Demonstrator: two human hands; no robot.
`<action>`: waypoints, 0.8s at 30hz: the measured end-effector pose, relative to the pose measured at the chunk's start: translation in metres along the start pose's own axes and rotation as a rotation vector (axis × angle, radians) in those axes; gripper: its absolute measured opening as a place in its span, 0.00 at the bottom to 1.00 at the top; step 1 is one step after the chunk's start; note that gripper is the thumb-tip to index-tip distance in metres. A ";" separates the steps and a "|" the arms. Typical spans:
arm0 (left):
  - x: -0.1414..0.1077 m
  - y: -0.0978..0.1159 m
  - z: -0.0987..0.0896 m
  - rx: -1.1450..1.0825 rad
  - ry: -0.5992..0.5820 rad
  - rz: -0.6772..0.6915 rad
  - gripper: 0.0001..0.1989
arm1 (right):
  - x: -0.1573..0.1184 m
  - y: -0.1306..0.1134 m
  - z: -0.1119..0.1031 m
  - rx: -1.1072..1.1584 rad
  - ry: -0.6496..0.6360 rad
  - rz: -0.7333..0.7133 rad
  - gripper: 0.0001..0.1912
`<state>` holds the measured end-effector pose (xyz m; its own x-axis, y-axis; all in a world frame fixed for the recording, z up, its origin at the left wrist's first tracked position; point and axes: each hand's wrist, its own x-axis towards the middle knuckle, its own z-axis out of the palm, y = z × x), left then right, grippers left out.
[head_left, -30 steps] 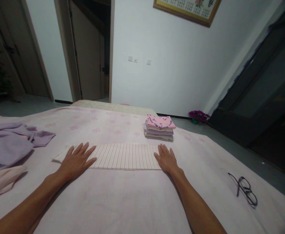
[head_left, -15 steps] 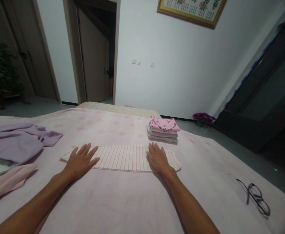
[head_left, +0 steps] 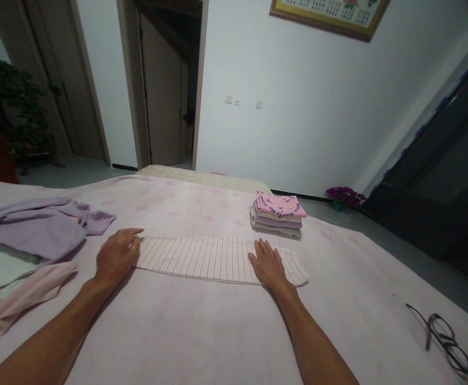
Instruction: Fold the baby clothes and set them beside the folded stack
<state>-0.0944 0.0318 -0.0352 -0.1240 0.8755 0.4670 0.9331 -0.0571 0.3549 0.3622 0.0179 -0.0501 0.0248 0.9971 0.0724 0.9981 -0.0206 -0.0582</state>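
A long, narrow folded garment with pink and white stripes lies crosswise on the bed sheet. My left hand is at its left end, fingers curled in and closed on that edge; the fingertips are partly hidden. Flat on the garment toward its right end rests my right hand, with fingers stretched out. Just beyond the right hand stands a neat stack of folded clothes, topped by a pink printed piece.
On the left is a loose heap of clothes, with a lilac garment over white and a pale pink piece. Black-framed glasses lie at the right. The flowered pink sheet covers the bed.
My left hand has gone from lying flat on the striped garment to curling at its left end. My right hand stays flat on it. The view has shifted slightly left.
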 end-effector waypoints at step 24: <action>0.030 -0.049 0.000 -0.077 -0.299 -0.378 0.38 | -0.005 -0.005 -0.004 -0.013 0.058 0.000 0.32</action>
<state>-0.1439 0.0611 -0.0383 -0.3362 0.9407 0.0450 0.8124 0.2655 0.5191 0.3572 0.0130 -0.0466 0.0275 0.9912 0.1297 0.9987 -0.0218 -0.0453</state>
